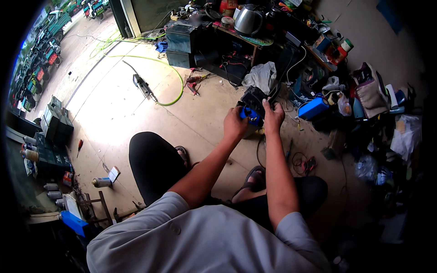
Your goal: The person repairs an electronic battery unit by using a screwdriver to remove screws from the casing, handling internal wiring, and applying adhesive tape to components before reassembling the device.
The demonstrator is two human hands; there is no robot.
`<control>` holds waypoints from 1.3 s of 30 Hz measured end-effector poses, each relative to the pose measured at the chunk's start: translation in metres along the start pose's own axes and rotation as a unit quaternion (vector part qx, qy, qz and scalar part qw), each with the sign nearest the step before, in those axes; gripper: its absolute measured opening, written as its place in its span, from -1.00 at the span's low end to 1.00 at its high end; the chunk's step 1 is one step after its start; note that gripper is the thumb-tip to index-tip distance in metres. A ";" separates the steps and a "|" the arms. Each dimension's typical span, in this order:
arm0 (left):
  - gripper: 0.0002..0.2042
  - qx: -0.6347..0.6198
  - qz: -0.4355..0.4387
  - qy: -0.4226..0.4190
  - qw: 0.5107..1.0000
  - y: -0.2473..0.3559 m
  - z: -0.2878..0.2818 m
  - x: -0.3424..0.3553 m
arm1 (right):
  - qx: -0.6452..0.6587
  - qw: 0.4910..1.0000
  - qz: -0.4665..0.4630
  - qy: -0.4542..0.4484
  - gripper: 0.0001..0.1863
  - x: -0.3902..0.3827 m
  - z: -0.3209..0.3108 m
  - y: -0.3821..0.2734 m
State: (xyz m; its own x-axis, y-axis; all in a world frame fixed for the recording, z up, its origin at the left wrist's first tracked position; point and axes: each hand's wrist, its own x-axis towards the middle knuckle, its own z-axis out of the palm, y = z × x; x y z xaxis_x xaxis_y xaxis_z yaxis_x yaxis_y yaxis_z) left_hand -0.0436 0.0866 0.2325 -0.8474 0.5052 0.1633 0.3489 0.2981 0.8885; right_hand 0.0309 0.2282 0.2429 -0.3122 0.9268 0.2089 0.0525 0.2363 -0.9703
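Note:
In front of my knees, my right hand grips a black plastic case part, thumb along its near side. My left hand is closed at the edge of a blue block just below the black part, its fingertips bent against it. The blue block looks like a wrapped battery pack; small yellow and dark bits show on it. My fingers cover part of both pieces, and I cannot tell whether they are joined. A lighter-coloured body shows beneath the block.
An air blow gun with a green hose lies ahead on the left. Red-handled tools lie beyond my hands. Large dark batteries stand by a bench holding a kettle. Clutter with another blue pack fills the right.

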 end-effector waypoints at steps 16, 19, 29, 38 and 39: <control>-0.32 0.076 -0.038 0.029 0.996 0.017 0.015 -0.012 | 0.024 1.000 0.001 0.011 -0.68 -0.022 0.009 -0.021; -0.38 0.072 -0.030 0.054 0.996 0.013 0.015 -0.012 | 0.051 0.999 0.011 -0.014 -0.64 -0.020 0.003 -0.014; -0.52 0.131 -0.039 -0.002 0.991 -0.014 0.006 -0.002 | -0.025 0.995 -0.019 -0.092 -0.61 -0.021 -0.021 0.000; -0.56 0.125 -0.085 -0.076 0.986 -0.027 0.016 0.002 | -0.116 0.983 -0.097 -0.106 -0.61 -0.025 -0.018 -0.007; -0.57 0.111 -0.079 -0.070 0.988 -0.028 0.015 0.001 | -0.124 0.980 -0.109 -0.107 -0.61 -0.026 -0.018 -0.010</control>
State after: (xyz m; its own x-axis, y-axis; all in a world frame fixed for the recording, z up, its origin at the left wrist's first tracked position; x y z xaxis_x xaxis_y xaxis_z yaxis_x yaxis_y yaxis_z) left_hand -0.0487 0.0908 0.2013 -0.8396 0.5414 -0.0446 0.3093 0.5439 0.7800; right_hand 0.0557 0.2067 0.2496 -0.5327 0.7696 0.3520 0.1832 0.5109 -0.8399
